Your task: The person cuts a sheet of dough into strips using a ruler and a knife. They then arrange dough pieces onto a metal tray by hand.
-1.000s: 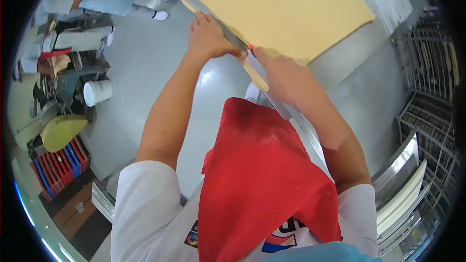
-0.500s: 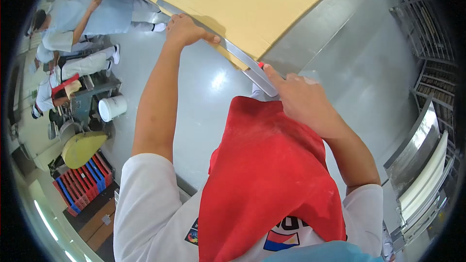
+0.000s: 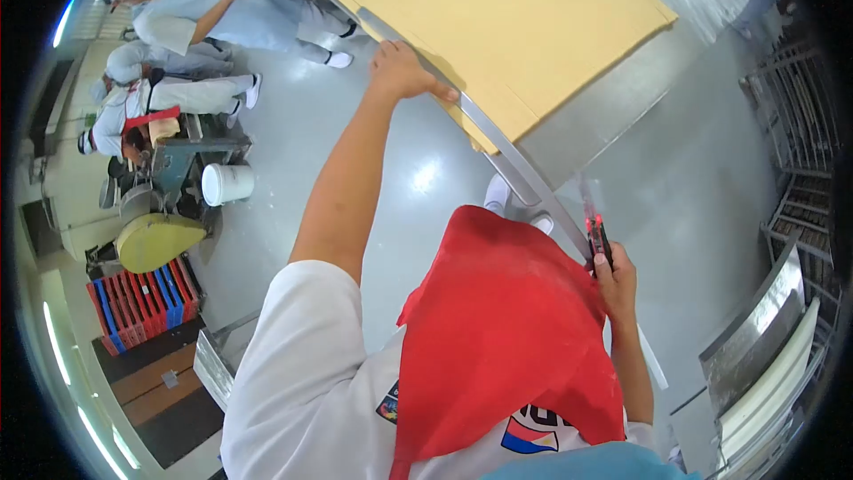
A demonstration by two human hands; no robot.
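Your left hand (image 3: 404,71) lies at the near edge of the yellow sheet (image 3: 498,27), thumb and fingers spread well apart, the thumb resting on a metal straightedge (image 3: 484,120). The sheet lies flat on the metal table (image 3: 604,111), its corner close to the front of your body. The straightedge runs along this near edge, a narrow yellow margin showing on its outer side, and projects past the corner toward your right hand (image 3: 616,276). That hand is closed around the black-and-red handle of a knife (image 3: 599,240), held off the sheet; the blade, blurred, points away from you. Your red apron (image 3: 506,311) covers the lower centre of the view. At the left, a co-worker (image 3: 222,18) stands beside the table, and a white bucket (image 3: 228,184) is near a machine; at the right stands a metal rack (image 3: 795,116)
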